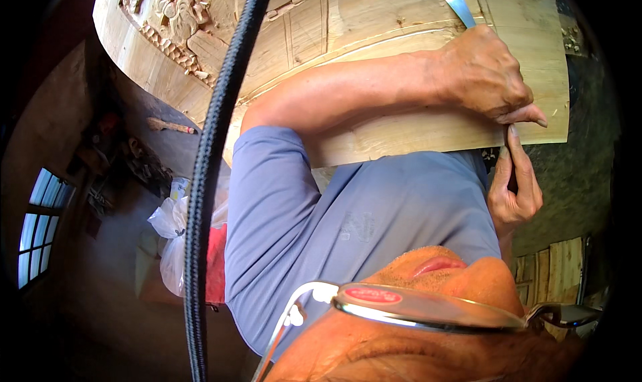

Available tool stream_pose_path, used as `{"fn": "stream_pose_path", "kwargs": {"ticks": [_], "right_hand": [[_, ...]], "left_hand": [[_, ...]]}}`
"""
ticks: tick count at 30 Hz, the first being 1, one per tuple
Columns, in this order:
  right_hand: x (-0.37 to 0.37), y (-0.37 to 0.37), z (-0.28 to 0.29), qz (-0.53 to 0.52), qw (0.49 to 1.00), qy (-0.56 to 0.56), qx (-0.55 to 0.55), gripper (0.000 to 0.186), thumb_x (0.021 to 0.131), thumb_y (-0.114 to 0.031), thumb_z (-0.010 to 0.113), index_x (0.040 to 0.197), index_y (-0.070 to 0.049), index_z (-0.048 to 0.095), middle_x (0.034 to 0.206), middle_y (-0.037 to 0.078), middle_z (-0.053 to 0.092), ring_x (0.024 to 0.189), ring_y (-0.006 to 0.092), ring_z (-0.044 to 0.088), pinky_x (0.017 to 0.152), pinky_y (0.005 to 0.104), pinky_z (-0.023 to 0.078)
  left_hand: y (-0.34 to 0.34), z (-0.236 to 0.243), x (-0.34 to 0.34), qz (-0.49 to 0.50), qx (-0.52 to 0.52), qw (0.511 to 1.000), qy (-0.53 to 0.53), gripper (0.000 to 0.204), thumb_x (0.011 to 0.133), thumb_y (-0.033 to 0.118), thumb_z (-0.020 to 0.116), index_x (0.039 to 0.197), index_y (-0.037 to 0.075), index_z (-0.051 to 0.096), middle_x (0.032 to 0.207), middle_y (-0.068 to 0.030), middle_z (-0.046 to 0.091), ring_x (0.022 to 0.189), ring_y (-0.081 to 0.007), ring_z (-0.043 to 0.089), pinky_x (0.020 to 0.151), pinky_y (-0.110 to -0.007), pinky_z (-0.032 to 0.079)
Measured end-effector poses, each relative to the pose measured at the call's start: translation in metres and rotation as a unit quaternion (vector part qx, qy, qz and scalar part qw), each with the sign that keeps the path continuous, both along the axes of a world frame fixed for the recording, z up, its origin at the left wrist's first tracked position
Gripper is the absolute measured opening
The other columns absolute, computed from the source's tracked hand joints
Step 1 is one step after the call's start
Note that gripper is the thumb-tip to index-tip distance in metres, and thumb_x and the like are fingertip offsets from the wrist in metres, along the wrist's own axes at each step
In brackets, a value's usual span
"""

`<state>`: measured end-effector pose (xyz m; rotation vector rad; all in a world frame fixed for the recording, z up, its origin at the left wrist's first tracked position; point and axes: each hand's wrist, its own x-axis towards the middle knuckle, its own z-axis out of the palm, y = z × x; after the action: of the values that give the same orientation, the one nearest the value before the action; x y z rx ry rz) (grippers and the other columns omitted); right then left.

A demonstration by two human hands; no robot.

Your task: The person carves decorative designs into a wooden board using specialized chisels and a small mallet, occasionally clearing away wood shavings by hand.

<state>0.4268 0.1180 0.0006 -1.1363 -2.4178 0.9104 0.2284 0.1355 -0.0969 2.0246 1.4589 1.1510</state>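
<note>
My left hand is closed in a fist around a chisel. The chisel's pale, flared metal blade sticks out beyond the knuckles over the wooden panel; its handle is hidden in the fist. The left thumb points out to the right, and the forearm lies across the panel. Just past the panel's near edge is my right hand, its index finger and thumb pinched close under the left fist. The index fingertip touches or nearly touches the left thumb. Something thin and dark shows between those fingers, too small to make out.
Carved relief covers the panel's far left, with shallow grooves across the middle. A wooden stick lies at left, above a tied clear plastic bag. A black braided cable crosses the view. Boards stand at lower right.
</note>
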Motion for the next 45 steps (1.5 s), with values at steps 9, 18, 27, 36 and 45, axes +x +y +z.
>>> {"fn": "stream_pose_path", "kwargs": {"ticks": [9, 18, 27, 36, 45], "right_hand": [[0.007, -0.007, -0.015, -0.030, 0.999, 0.004, -0.023, 0.030, 0.095, 0.014, 0.070, 0.124, 0.007, 0.075, 0.113, 0.016, 0.081, 0.088, 0.0244, 0.078, 0.080, 0.0352, 0.061], [0.002, 0.000, -0.006, -0.013, 0.999, 0.014, -0.035, 0.032, 0.095, 0.013, 0.070, 0.125, 0.005, 0.075, 0.104, 0.017, 0.080, 0.085, 0.0236, 0.076, 0.078, 0.0339, 0.060], [0.009, -0.002, 0.001, -0.013, 0.999, 0.020, -0.030, 0.032, 0.096, 0.014, 0.070, 0.126, 0.006, 0.074, 0.103, 0.017, 0.080, 0.074, 0.0190, 0.069, 0.072, 0.0317, 0.058], [0.007, -0.009, -0.021, -0.036, 0.998, 0.027, -0.031, 0.030, 0.096, 0.013, 0.069, 0.125, 0.006, 0.074, 0.117, 0.019, 0.080, 0.105, 0.0288, 0.080, 0.092, 0.0383, 0.063], [0.008, -0.010, -0.034, -0.044, 0.998, 0.040, -0.031, 0.029, 0.095, 0.012, 0.070, 0.124, 0.005, 0.074, 0.118, 0.017, 0.080, 0.104, 0.0292, 0.080, 0.090, 0.0380, 0.063]], "left_hand": [[0.002, 0.002, -0.001, 0.000, -0.001, 0.999, 0.033, 0.061, 0.099, 0.054, 0.071, 0.051, 0.017, 0.064, 0.046, -0.0048, 0.056, 0.041, -0.0261, 0.057, 0.040, -0.037, 0.039], [0.000, -0.012, 0.002, -0.011, 0.023, 1.000, 0.015, 0.060, 0.099, 0.054, 0.071, 0.053, 0.017, 0.057, 0.048, -0.0028, 0.057, 0.044, -0.0248, 0.060, 0.041, -0.038, 0.041], [-0.002, -0.009, 0.009, -0.032, 0.029, 0.999, 0.010, 0.061, 0.097, 0.054, 0.074, 0.053, 0.017, 0.055, 0.048, -0.0017, 0.057, 0.043, -0.0234, 0.059, 0.040, -0.038, 0.040], [0.004, -0.017, 0.006, -0.003, -0.005, 0.997, 0.074, 0.065, 0.100, 0.060, 0.065, 0.051, 0.017, 0.060, 0.044, -0.0058, 0.054, 0.040, -0.0266, 0.058, 0.039, -0.039, 0.041], [0.005, -0.017, 0.004, -0.011, -0.008, 0.998, 0.064, 0.063, 0.100, 0.057, 0.067, 0.051, 0.018, 0.061, 0.045, -0.0055, 0.055, 0.041, -0.0253, 0.057, 0.040, -0.038, 0.040]]}}
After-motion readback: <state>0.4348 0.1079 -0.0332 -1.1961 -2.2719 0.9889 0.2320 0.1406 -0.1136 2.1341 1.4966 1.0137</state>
